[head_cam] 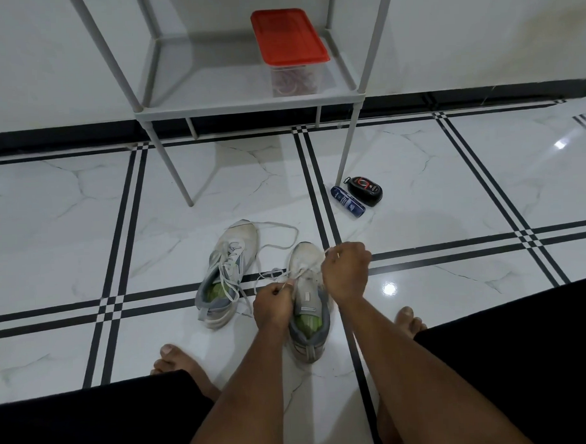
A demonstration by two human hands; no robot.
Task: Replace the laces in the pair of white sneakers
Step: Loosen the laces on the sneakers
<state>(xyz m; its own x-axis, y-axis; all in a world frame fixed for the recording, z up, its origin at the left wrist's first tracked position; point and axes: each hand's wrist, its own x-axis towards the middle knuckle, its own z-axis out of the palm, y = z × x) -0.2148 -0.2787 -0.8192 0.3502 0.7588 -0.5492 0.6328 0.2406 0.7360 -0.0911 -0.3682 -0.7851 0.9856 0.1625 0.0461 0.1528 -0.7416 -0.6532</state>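
Two white sneakers on the tiled floor (85,202), toes pointing away: left sneaker (225,274) lying loosely laced, its lace trailing; right sneaker (307,301) between bare feet. Left hand (273,304) pinching a white lace (297,275) beside the right sneaker's tongue; right hand (346,271) curled round the lace's other end, raised over the toe. Beyond, a grey shelf (247,103) bearing a red-lidded container (290,51); two shoe-care bottles (357,194) near its leg.

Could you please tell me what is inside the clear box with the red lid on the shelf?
Through the wall of the box, a tangle of reddish and pale cords shows at the bottom. The red lid covers the upper part.
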